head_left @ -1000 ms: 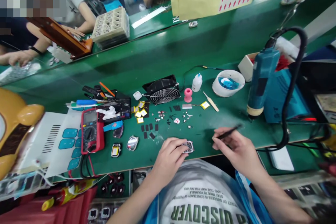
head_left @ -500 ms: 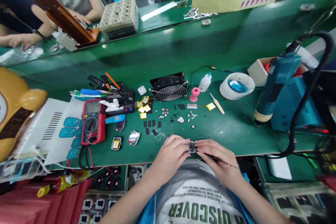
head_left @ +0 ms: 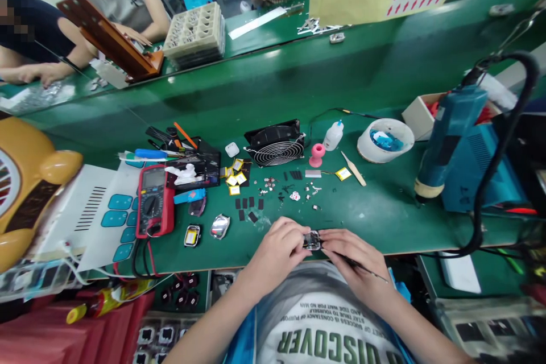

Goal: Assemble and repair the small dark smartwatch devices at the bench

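left hand [head_left: 279, 247] — grips small case [head_left: 314, 240] | right hand [head_left: 359, 261] — holds dark thin tool [head_left: 353, 263]

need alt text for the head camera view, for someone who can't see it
Close work at a green workbench: the left hand holds a small silver-rimmed case near the front edge while the right hand grips a slim dark tool beside it. Beyond lie small loose parts and a black fan, with a red multimeter left and a white tub right.

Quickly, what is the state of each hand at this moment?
Left hand: closed, holding the small silver-rimmed case.
Right hand: closed, holding a thin dark tool beside the case.
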A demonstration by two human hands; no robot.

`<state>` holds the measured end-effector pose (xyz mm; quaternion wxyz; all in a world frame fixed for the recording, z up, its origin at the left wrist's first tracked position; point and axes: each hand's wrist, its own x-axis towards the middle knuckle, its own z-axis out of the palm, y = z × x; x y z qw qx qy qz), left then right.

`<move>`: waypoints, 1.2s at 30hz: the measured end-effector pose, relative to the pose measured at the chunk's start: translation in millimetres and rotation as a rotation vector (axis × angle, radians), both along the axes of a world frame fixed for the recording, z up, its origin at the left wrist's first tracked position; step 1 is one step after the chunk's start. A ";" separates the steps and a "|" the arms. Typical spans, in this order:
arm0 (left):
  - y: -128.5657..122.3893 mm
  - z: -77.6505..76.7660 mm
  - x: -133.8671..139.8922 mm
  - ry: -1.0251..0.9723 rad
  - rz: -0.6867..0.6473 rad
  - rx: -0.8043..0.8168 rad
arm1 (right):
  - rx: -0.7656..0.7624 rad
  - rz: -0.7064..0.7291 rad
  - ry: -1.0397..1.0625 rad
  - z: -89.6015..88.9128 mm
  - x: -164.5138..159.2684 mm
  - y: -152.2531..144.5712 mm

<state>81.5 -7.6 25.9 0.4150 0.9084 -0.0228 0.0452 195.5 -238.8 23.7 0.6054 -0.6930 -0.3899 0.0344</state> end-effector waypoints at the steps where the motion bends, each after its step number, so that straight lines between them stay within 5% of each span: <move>1: 0.2 0.6 0.4 0.004 -0.006 0.002 | -0.005 0.004 -0.004 -0.3 0.3 -0.5; 36: -2.3 -4.5 -1.5 -0.184 0.014 -0.001 | -0.026 0.112 -0.087 -13.2 0.5 -15.0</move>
